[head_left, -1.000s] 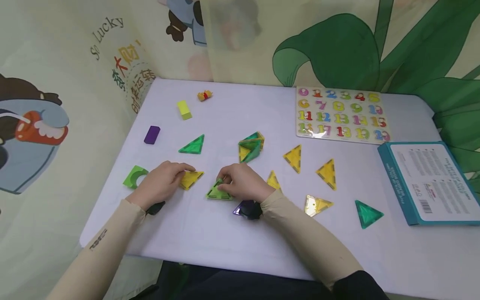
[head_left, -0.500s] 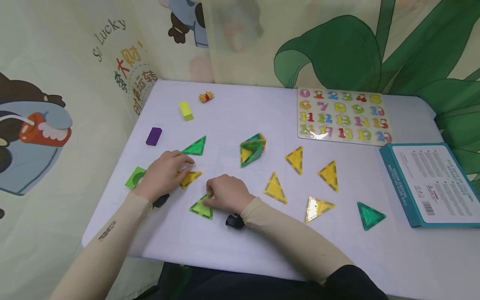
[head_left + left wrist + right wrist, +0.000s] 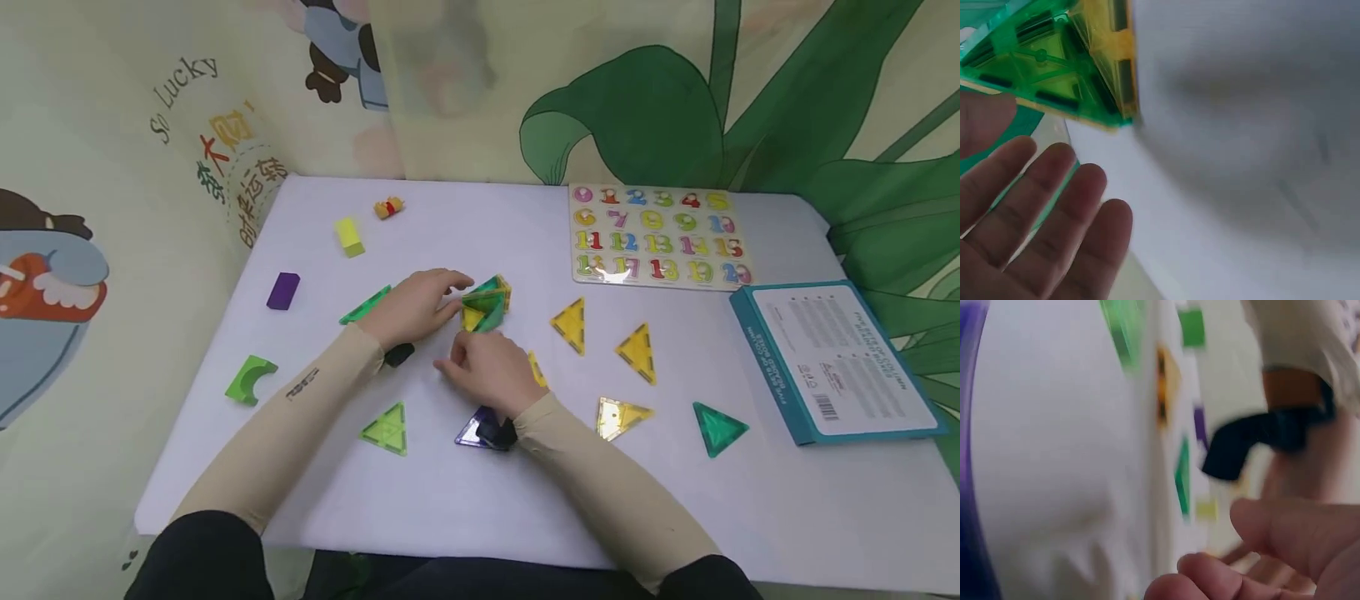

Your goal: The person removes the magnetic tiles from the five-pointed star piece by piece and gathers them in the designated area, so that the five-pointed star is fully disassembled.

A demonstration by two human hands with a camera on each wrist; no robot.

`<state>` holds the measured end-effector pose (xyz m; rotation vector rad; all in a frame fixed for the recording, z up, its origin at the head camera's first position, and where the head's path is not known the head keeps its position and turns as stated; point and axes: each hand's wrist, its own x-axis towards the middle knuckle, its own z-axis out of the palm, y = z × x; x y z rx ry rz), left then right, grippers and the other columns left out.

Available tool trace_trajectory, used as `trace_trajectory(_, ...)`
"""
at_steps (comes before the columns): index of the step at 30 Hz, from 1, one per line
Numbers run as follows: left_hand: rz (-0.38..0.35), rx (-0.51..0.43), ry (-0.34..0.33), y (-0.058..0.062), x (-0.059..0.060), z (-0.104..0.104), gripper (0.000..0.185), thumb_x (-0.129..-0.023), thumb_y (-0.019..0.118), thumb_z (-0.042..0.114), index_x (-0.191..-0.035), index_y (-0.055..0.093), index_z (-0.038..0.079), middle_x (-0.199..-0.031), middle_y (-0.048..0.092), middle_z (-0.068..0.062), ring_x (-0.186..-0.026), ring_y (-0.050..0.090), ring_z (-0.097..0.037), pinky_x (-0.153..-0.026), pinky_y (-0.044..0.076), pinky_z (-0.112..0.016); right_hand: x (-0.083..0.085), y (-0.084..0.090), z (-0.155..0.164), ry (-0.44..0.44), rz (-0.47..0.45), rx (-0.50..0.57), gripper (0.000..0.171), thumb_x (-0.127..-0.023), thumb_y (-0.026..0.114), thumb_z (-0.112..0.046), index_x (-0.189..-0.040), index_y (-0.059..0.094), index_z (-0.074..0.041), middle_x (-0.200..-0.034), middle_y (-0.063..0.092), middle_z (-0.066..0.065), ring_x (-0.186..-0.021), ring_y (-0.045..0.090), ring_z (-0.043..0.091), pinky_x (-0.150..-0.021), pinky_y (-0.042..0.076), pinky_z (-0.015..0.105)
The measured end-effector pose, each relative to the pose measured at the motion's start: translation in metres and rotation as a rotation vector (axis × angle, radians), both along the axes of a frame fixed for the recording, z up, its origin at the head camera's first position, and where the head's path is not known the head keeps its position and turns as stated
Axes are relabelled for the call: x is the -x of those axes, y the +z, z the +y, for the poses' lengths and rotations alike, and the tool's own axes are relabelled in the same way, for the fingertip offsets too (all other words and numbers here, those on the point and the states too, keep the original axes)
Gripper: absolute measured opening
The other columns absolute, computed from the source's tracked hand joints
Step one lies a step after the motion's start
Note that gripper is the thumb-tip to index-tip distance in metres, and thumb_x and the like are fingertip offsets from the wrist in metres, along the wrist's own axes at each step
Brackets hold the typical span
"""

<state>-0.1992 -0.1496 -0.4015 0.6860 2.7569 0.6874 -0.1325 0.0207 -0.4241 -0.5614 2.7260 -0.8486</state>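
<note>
A structure of green and yellow magnetic tiles (image 3: 489, 305) stands near the table's middle. Beside its left side is my left hand (image 3: 422, 307), its fingers spread and extended. In the left wrist view those fingers reach close to the structure (image 3: 1041, 69) with a gap below it. My right hand (image 3: 491, 368) hovers just in front of the structure, fingers loosely bent, nothing seen between thumb and fingertips in the right wrist view. A light green triangle tile (image 3: 387, 428) lies flat nearer the front edge. A purple triangle tile (image 3: 472, 428) is partly covered by the right wrist.
Yellow triangle tiles (image 3: 570, 325) and a dark green one (image 3: 718, 428) lie to the right. A number board (image 3: 660, 237) and a teal box (image 3: 832, 358) stand behind them. At left are a purple block (image 3: 283, 291), a green arch (image 3: 247, 379) and a yellow block (image 3: 349, 237).
The right hand carried the light green triangle leftward, let it go, then moved up toward the structure. The left hand left the yellow triangle and moved right to the structure.
</note>
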Motion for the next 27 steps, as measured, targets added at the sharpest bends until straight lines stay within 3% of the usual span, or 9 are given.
trace_trajectory(4, -0.087, -0.012, -0.022, -0.007, 0.014, 0.01, 0.038, -0.107, 0.056, 0.016, -0.143, 0.06, 0.006, -0.142, 0.066, -0.013, -0.131, 0.063, -0.03, -0.112, 0.05, -0.046, 0.014, 0.005, 0.024, -0.16, -0.033, -0.025, 0.037, -0.099, 0.067, -0.046, -0.08, 0.072, -0.014, -0.064, 0.063, -0.002, -0.057, 0.057, 0.015, -0.048, 0.037, 0.026)
trace_trajectory(10, -0.1, -0.006, -0.017, -0.01, 0.013, 0.016, 0.031, -0.105, 0.062, 0.019, -0.13, 0.07, 0.003, -0.125, 0.075, -0.013, -0.113, 0.071, -0.026, -0.102, 0.056, -0.042, 0.026, 0.004, 0.043, -0.25, -0.109, -0.065, 0.054, -0.099, 0.063, -0.054, -0.118, 0.073, -0.004, -0.073, 0.07, 0.004, -0.064, 0.06, 0.019, -0.049, 0.04, 0.027)
trace_trajectory(13, -0.105, -0.011, -0.005, -0.009, 0.007, 0.019, 0.032, -0.104, 0.063, 0.022, -0.129, 0.07, 0.003, -0.118, 0.077, -0.012, -0.102, 0.071, -0.022, -0.095, 0.058, -0.04, 0.031, 0.001, 0.045, -0.245, -0.109, -0.054, 0.063, -0.097, 0.065, -0.054, -0.133, 0.066, -0.002, -0.076, 0.07, 0.006, -0.067, 0.061, 0.02, -0.052, 0.042, 0.029)
trace_trajectory(16, -0.126, -0.029, 0.024, -0.01, -0.002, 0.017, 0.032, -0.103, 0.064, 0.019, -0.13, 0.07, 0.002, -0.116, 0.077, -0.013, -0.1, 0.073, -0.022, -0.092, 0.059, -0.039, 0.035, -0.001, 0.043, -0.225, -0.111, -0.055, 0.07, -0.096, 0.069, -0.052, -0.142, 0.058, -0.001, -0.106, 0.075, 0.011, -0.09, 0.069, 0.025, -0.072, 0.056, 0.037)
trace_trajectory(20, -0.149, -0.062, 0.062, -0.016, -0.008, 0.016, 0.031, -0.1, 0.066, 0.012, -0.129, 0.069, 0.001, -0.115, 0.078, -0.013, -0.103, 0.075, -0.023, -0.092, 0.061, -0.038, 0.04, -0.003, 0.039, -0.199, -0.141, -0.089, 0.078, -0.094, 0.071, -0.051, -0.151, 0.048, -0.003, -0.141, 0.063, 0.016, -0.119, 0.063, 0.031, -0.1, 0.055, 0.05)
trace_trajectory(27, -0.131, -0.086, 0.121, -0.019, -0.014, 0.016, 0.032, -0.097, 0.067, 0.01, -0.128, 0.07, 0.0, -0.11, 0.078, -0.012, -0.095, 0.075, -0.021, -0.085, 0.062, -0.035, 0.045, -0.004, 0.032, -0.179, -0.144, -0.112, 0.085, -0.093, 0.073, -0.053, -0.156, 0.044, -0.004, -0.143, 0.059, 0.016, -0.114, 0.059, 0.029, -0.1, 0.054, 0.048)
